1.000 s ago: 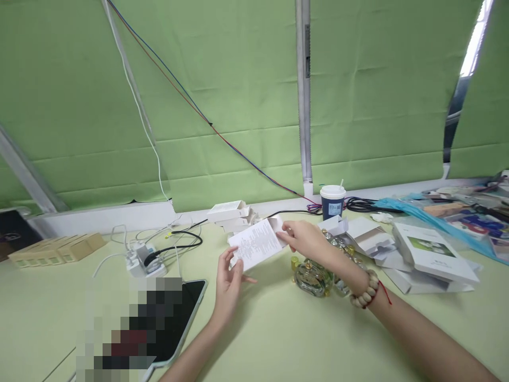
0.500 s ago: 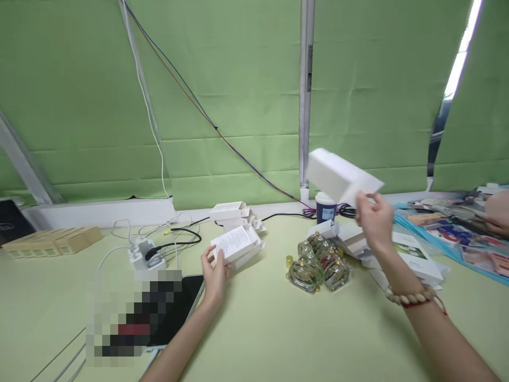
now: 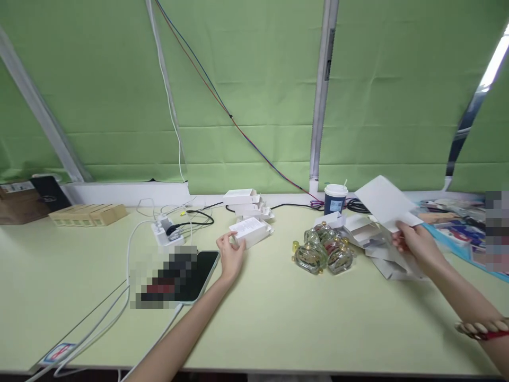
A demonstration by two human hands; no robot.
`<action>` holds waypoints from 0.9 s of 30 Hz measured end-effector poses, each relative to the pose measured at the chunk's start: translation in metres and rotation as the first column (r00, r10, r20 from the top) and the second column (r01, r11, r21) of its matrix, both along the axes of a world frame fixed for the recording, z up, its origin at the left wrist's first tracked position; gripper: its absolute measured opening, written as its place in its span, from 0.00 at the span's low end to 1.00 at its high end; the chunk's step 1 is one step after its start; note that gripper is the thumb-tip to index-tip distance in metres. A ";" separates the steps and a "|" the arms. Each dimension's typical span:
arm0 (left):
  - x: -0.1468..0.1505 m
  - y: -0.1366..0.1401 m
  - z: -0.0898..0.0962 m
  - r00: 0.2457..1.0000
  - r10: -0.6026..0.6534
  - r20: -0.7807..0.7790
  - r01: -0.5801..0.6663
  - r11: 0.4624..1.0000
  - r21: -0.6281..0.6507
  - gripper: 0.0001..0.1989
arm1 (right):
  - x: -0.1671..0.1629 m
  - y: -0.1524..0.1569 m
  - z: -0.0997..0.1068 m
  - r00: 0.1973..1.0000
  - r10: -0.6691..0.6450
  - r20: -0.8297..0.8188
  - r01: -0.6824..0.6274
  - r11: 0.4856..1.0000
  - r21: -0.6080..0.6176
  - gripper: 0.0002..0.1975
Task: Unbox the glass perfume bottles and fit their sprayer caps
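My left hand rests on the table, fingers bent around the near end of a small white box with printed text. Behind it, several more small white boxes are stacked, some with flaps raised. To the right, my right hand pinches the lower edge of a white carton, folded flat or nearly so. Beneath that carton lie more loose white cartons. Between my hands sits a cluster of clear glass bottles with gold-coloured fittings, and a small gold cap is beside them.
A lidded paper cup with a straw stands at the back. On the left are a phone, a power strip with cables and a row of tan boxes. A blue-edged tray holds assorted items at far right.
My right hand has come down and right with the white carton, which now looks flatter. My left hand's box now lies on the table. The view has shifted.
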State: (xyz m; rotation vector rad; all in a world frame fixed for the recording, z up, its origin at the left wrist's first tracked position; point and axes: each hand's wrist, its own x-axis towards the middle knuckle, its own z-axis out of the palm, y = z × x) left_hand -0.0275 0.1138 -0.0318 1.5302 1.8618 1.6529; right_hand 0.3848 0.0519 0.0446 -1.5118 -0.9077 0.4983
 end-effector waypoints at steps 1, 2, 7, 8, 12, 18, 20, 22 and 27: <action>0.002 -0.002 0.001 0.999 0.000 -0.050 0.002 0.999 0.041 0.17 | -0.005 -0.001 0.004 0.998 0.010 -0.058 -0.011 1.000 -0.020 0.07; 0.004 -0.004 0.001 0.995 -0.006 -0.096 0.014 0.997 0.082 0.15 | -0.009 -0.002 0.006 0.995 0.021 -0.093 -0.025 0.999 -0.040 0.12; 0.014 -0.013 0.003 0.968 -0.143 -0.205 0.183 0.964 0.190 0.08 | -0.024 -0.009 0.003 0.992 0.122 -0.043 -0.128 0.978 -0.165 0.30; 0.016 -0.015 0.002 0.958 -0.171 -0.228 0.216 0.958 0.189 0.08 | -0.025 -0.011 0.000 0.991 0.136 -0.015 -0.136 0.975 -0.176 0.30; 0.018 -0.019 -0.001 0.874 -0.258 -0.412 0.338 0.932 0.132 0.07 | -0.039 -0.013 -0.006 0.965 0.192 0.177 -0.178 0.980 -0.090 0.23; 0.024 -0.029 0.001 0.577 -0.504 -0.643 0.566 0.814 -0.129 0.11 | -0.099 0.000 -0.020 0.455 0.099 0.885 -0.376 0.922 0.090 0.11; 0.026 -0.033 0.003 0.518 -0.528 -0.674 0.594 0.788 -0.161 0.11 | -0.120 0.009 -0.026 0.265 -0.002 0.964 -0.416 0.902 0.117 0.12; 0.026 -0.037 0.004 0.493 -0.517 -0.700 0.603 0.783 -0.154 0.11 | -0.138 0.019 -0.031 0.192 -0.086 0.978 -0.428 0.889 0.162 0.13; 0.028 -0.042 0.003 0.456 -0.481 -0.749 0.633 0.767 -0.107 0.09 | -0.162 0.038 -0.046 0.176 -0.209 0.962 -0.480 0.835 0.269 0.13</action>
